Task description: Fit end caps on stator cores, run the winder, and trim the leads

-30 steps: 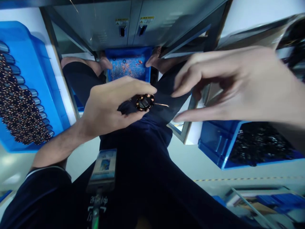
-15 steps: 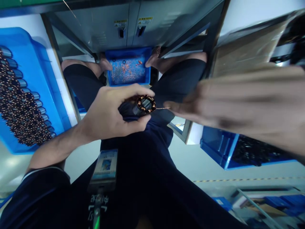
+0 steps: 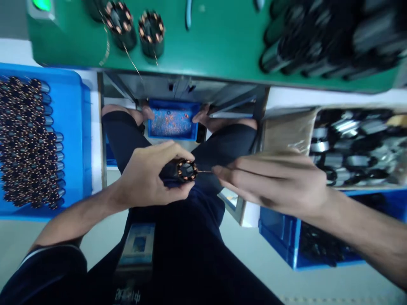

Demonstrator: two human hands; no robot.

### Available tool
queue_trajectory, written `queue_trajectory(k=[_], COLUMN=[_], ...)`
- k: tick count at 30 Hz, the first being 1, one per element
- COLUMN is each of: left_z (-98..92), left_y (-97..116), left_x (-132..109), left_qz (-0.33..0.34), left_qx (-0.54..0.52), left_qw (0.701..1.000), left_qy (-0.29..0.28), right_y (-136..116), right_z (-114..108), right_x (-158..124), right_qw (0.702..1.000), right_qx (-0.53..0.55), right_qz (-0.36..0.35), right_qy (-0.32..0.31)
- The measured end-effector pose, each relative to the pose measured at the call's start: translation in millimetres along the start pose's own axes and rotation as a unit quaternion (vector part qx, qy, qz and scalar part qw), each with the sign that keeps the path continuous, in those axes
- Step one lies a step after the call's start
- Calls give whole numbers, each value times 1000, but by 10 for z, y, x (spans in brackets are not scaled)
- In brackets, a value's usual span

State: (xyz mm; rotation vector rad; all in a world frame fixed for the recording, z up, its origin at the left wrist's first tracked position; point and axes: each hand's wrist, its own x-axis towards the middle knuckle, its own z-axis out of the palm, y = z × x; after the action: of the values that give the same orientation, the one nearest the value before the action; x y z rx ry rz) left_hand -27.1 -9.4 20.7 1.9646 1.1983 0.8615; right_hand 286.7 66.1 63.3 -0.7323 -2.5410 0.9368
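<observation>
My left hand (image 3: 149, 178) is wrapped round a dark cylindrical motor stator (image 3: 186, 170) with copper windings, held over my lap with its wound end facing right. A thin copper wire (image 3: 205, 171) sticks out of that end. My right hand (image 3: 273, 182) reaches in from the right, its fingertips pressed together on the end of that wire.
A blue tray (image 3: 81, 140) of several like stators lies at the left. Two stators (image 3: 136, 27) stand on the green bench (image 3: 216, 46) ahead, with dark parts at its right. A box (image 3: 286, 131) of metal parts and a blue bin (image 3: 276, 237) sit right. A blue scrap tray (image 3: 171, 123) lies between my feet.
My view has tilted up, bringing the green bench into sight. My right hand has closed in from open fingers to a pinch on the wire. My left hand keeps its hold.
</observation>
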Motion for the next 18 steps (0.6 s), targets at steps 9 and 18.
queue_trajectory(k=[9,18], left_z=[-139,-256], left_y=[-91,-221], left_x=[-377,-797], left_qz=[-36,-59], left_qx=[-18,93], left_qw=[991,968], left_qy=[131,224], right_y=[486,1310], right_z=[-494,-596], right_x=[1702,2372], right_qw=[918,910], right_qx=[-294,-279], right_qz=[242,261], right_qy=[107,159])
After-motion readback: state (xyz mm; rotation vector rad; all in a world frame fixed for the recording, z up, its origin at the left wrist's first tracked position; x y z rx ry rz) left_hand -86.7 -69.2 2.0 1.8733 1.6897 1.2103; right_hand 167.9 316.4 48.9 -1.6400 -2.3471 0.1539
